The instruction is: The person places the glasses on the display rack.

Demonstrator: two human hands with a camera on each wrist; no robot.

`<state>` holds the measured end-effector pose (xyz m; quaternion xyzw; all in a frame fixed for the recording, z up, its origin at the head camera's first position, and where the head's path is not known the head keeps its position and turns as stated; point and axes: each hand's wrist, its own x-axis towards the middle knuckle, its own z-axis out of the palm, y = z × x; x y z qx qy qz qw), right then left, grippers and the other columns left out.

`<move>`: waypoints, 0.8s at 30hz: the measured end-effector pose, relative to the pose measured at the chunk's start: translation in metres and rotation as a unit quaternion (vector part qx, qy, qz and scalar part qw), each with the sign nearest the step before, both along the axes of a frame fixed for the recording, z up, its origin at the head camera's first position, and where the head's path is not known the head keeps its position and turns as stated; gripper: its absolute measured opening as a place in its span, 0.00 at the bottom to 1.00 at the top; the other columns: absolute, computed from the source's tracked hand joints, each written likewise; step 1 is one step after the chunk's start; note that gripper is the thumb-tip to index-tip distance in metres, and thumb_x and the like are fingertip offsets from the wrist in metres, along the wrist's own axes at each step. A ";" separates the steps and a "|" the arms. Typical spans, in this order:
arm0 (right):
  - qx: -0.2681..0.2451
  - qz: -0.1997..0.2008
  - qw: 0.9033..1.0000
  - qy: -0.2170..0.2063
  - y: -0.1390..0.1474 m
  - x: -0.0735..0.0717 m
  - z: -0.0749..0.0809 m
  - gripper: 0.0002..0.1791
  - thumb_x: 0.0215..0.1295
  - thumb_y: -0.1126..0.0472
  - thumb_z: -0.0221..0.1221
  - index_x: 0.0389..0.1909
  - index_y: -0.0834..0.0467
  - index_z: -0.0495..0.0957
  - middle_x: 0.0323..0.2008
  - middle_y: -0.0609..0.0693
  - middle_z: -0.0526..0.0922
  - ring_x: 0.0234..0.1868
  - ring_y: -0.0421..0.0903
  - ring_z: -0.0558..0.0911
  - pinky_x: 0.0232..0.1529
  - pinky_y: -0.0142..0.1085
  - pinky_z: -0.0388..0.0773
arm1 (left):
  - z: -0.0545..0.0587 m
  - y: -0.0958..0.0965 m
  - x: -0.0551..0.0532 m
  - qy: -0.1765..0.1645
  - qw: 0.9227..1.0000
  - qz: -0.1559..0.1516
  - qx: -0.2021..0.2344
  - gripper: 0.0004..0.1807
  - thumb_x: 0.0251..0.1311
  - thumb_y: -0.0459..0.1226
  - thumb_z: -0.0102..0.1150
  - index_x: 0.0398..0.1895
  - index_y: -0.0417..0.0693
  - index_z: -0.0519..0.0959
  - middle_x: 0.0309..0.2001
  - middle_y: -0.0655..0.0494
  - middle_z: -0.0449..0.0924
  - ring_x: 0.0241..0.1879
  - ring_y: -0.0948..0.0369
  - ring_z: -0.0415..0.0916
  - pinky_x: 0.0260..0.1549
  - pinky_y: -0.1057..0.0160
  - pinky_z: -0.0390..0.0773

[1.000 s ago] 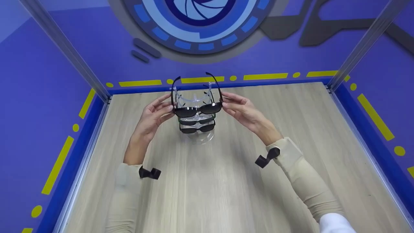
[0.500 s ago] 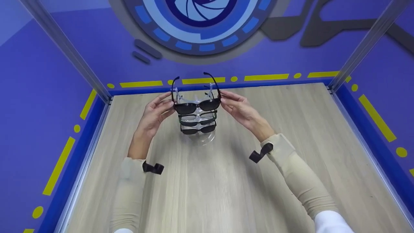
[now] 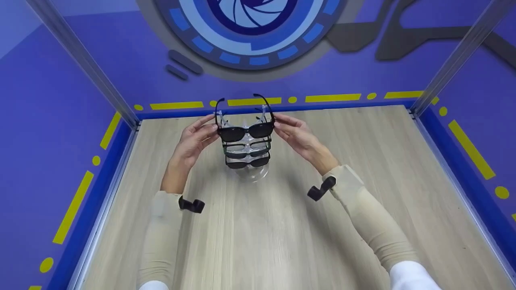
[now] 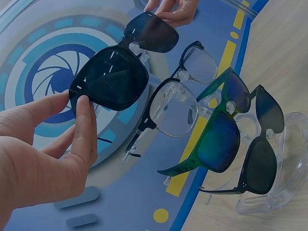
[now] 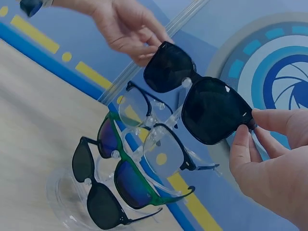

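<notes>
Black sunglasses with dark lenses (image 3: 233, 134) are at the top of a clear plastic display stand (image 3: 262, 174), their temples pointing to the back wall. My left hand (image 3: 191, 139) pinches one hinge corner between thumb and fingers; my right hand (image 3: 300, 139) pinches the other. In the wrist views, the bridge sits at the stand's top nose-shaped peg. Below, on the same stand, hang clear-lens glasses with a dark upper rim (image 4: 148, 120), green-framed sunglasses with bluish lenses (image 4: 219, 147), and lower black sunglasses (image 5: 103, 207).
The stand is on a wood-grain tabletop (image 3: 258, 241), near the back. A purple-blue printed wall (image 3: 322, 78) with yellow marks closes off the back, and similar panels (image 3: 52, 121) rise at both sides. Metal posts (image 3: 94, 76) mark the corners.
The top sunglasses have tilted so their lenses face me more, and the clear-lens glasses beneath now show better. My right hand has shifted slightly left; both hands keep their grip.
</notes>
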<state>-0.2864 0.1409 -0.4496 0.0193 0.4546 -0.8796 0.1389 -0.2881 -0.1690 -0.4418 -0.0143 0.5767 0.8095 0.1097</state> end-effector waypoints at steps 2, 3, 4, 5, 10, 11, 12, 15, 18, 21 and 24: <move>0.010 -0.001 1.000 0.003 0.000 0.000 -0.001 0.20 0.71 0.78 0.53 0.61 0.66 0.77 0.42 0.47 0.89 0.44 0.40 0.86 0.54 0.30 0.81 | 0.000 0.000 -0.001 0.000 1.000 -0.002 0.002 0.29 0.69 0.27 0.59 0.73 0.38 0.68 0.40 0.59 0.88 0.38 0.64 0.85 0.45 0.68 0.86; 0.012 -0.002 1.000 0.003 0.000 0.000 -0.001 0.21 0.71 0.78 0.53 0.63 0.67 0.76 0.42 0.47 0.89 0.44 0.40 0.86 0.54 0.30 0.81 | 0.000 0.000 -0.001 -0.002 1.000 -0.003 0.004 0.30 0.69 0.27 0.60 0.73 0.38 0.67 0.40 0.59 0.88 0.38 0.64 0.85 0.45 0.68 0.86; 0.009 -0.002 1.000 0.003 0.000 -0.001 -0.001 0.21 0.71 0.78 0.53 0.63 0.68 0.75 0.42 0.47 0.89 0.44 0.40 0.86 0.54 0.30 0.81 | -0.001 0.000 -0.001 -0.002 1.000 -0.004 0.006 0.30 0.69 0.27 0.60 0.73 0.38 0.67 0.41 0.58 0.88 0.38 0.64 0.85 0.45 0.68 0.86; 0.008 -0.001 1.000 0.003 0.000 0.000 -0.002 0.21 0.71 0.78 0.53 0.63 0.68 0.76 0.42 0.47 0.89 0.44 0.40 0.86 0.54 0.30 0.81 | -0.001 -0.001 -0.002 -0.003 1.000 -0.005 0.006 0.30 0.68 0.27 0.60 0.73 0.38 0.68 0.41 0.58 0.88 0.38 0.64 0.85 0.45 0.68 0.86; 0.000 0.001 1.000 0.000 -0.001 -0.001 -0.003 0.16 0.71 0.78 0.53 0.52 0.62 0.83 0.41 0.47 0.89 0.42 0.41 0.85 0.52 0.30 0.81 | -0.002 -0.001 -0.003 -0.004 1.000 -0.003 0.000 0.29 0.69 0.28 0.60 0.72 0.39 0.69 0.40 0.58 0.88 0.38 0.64 0.85 0.46 0.68 0.86; 0.000 0.002 1.000 0.000 -0.001 -0.001 -0.003 0.16 0.71 0.78 0.53 0.50 0.61 0.84 0.41 0.48 0.89 0.41 0.41 0.85 0.51 0.30 0.81 | -0.002 -0.001 -0.003 -0.004 1.000 -0.002 -0.002 0.29 0.69 0.28 0.60 0.72 0.39 0.69 0.39 0.58 0.88 0.38 0.64 0.85 0.46 0.68 0.86; -0.001 0.003 1.000 0.000 -0.002 -0.001 -0.003 0.16 0.71 0.78 0.53 0.48 0.60 0.84 0.41 0.48 0.89 0.41 0.41 0.85 0.51 0.30 0.81 | -0.002 -0.001 -0.003 -0.004 1.000 0.000 -0.003 0.29 0.69 0.28 0.60 0.72 0.38 0.69 0.39 0.59 0.88 0.38 0.65 0.85 0.46 0.68 0.86; 0.002 0.004 1.000 0.001 -0.002 -0.001 -0.002 0.16 0.71 0.78 0.53 0.44 0.58 0.85 0.40 0.47 0.89 0.40 0.41 0.85 0.49 0.30 0.82 | -0.002 -0.001 -0.003 -0.003 1.000 0.000 -0.002 0.28 0.69 0.28 0.60 0.72 0.39 0.69 0.39 0.59 0.88 0.38 0.65 0.84 0.46 0.68 0.85; 0.010 0.007 1.000 0.002 -0.001 -0.001 -0.002 0.17 0.71 0.77 0.54 0.43 0.56 0.86 0.40 0.47 0.89 0.40 0.40 0.85 0.47 0.29 0.82 | -0.001 -0.001 -0.002 -0.002 1.000 -0.003 0.002 0.29 0.69 0.28 0.60 0.72 0.39 0.69 0.39 0.57 0.87 0.38 0.65 0.84 0.46 0.68 0.86; 0.023 0.010 1.000 0.000 0.001 0.000 -0.001 0.17 0.70 0.77 0.54 0.43 0.55 0.87 0.41 0.46 0.89 0.40 0.39 0.85 0.46 0.29 0.81 | -0.001 -0.002 -0.001 -0.001 1.000 -0.008 0.001 0.29 0.69 0.27 0.59 0.73 0.39 0.68 0.39 0.57 0.87 0.38 0.64 0.84 0.46 0.68 0.85; 0.030 0.011 0.999 -0.002 0.001 0.000 0.000 0.17 0.70 0.77 0.55 0.44 0.55 0.86 0.41 0.46 0.89 0.40 0.39 0.85 0.47 0.29 0.81 | -0.001 -0.003 0.000 0.003 1.000 -0.012 -0.005 0.29 0.69 0.28 0.59 0.73 0.39 0.68 0.38 0.59 0.86 0.38 0.65 0.84 0.47 0.68 0.85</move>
